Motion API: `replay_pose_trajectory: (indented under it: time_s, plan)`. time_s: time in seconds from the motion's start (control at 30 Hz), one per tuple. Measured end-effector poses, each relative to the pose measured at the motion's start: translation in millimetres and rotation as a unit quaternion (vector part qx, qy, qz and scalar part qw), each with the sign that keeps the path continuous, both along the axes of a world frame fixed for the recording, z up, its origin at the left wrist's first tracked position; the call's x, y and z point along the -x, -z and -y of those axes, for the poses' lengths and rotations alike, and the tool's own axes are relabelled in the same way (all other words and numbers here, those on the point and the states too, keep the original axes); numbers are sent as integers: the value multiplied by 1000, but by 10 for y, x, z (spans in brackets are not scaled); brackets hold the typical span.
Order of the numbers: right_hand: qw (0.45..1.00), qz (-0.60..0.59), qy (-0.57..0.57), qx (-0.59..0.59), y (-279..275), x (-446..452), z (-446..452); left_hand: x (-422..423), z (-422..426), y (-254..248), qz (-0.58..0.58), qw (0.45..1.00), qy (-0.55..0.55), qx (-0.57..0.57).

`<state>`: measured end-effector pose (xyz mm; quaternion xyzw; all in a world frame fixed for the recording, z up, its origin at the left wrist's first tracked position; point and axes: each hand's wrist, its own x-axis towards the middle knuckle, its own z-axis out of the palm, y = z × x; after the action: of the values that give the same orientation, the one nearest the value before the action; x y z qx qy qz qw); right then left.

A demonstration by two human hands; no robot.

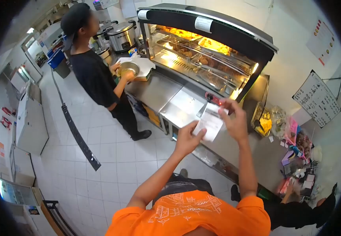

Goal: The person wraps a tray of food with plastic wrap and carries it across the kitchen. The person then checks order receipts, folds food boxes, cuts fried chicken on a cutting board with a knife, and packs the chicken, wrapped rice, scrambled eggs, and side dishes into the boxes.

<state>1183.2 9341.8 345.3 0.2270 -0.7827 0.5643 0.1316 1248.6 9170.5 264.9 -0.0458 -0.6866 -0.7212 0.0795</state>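
Observation:
A white paper receipt (211,122) with faint printing is held up in front of me, over the steel counter. My left hand (191,137) pinches its lower left edge between thumb and fingers. At the upper right edge, my right hand (234,119) grips the same slip, its thumb lying on the paper. Behind the receipt stands a lit glass food warmer (206,51) with trays of food on its shelves. A small device with a red light (214,98) sits at the warmer's lower front edge, just beyond my hands.
To the left, a co-worker in black holds a metal bowl (130,69) at the steel counter (154,92). A rice cooker (122,36) stands behind. At right are a tray of yellow food (264,121) and cluttered small items. Another person in black is at lower right.

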Motion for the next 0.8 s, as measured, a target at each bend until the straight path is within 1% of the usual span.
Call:
replay_pose_trajectory:
  time_s: [0.03,0.07,0.1,0.17,0.2,0.23,0.27,0.3,0.37,0.43,0.47,0.5,0.57,0.6,0.63,0.7,0.73,0.77,0.8]
  plan:
    - [998,-6,12,-55,-246,195,40,258,46,-219,11,1000,17,13]
    - [994,-12,26,-109,-420,415,84,539,57,-366,-15,999,13,36]
    - [990,-46,20,-129,-507,659,68,829,39,-392,-51,999,18,7]
    - [988,-60,13,-144,-691,1202,37,1358,17,-534,-75,996,43,-27]
    - [994,-26,6,-107,-814,1399,44,1629,38,-600,-78,994,68,-45]
    - [992,-37,13,-116,-904,1641,3,1873,45,-661,-81,990,94,-65]
    - [993,-63,24,-93,-948,1918,-16,2082,14,-757,-96,982,99,-131]
    - [994,-34,53,-95,-1101,2025,25,2340,-9,-805,-96,980,111,-133]
    - [977,-112,121,-134,-1258,2391,80,2878,-39,-951,-128,970,134,-158]
    - [939,-202,208,-187,-1345,2780,97,3333,-107,-1088,-121,970,139,-157]
    - [917,-253,244,-189,-1362,2932,126,3498,-142,-1141,-113,973,135,-147]
    - [914,-253,251,-192,-1370,3048,125,3637,-174,-1174,-114,972,143,-149]
    - [822,-372,309,-300,-1369,3200,137,3849,-232,-1201,-144,969,124,-161]
    - [798,-374,335,-333,-1341,3205,151,3914,-251,-1187,-141,964,136,-180]
    - [796,-367,342,-339,-1318,3199,149,3955,-268,-1145,-135,963,145,-182]
    - [786,-370,338,-362,-1279,3194,167,3974,-263,-1127,-80,960,176,-204]
    - [786,-363,341,-367,-1248,3172,193,3979,-268,-1121,-99,960,172,-196]
    - [790,-358,331,-372,-1236,3140,252,3987,-290,-1089,-93,959,177,-199]
    - [795,-352,320,-376,-1228,3109,312,3989,-318,-1055,-118,959,164,-198]
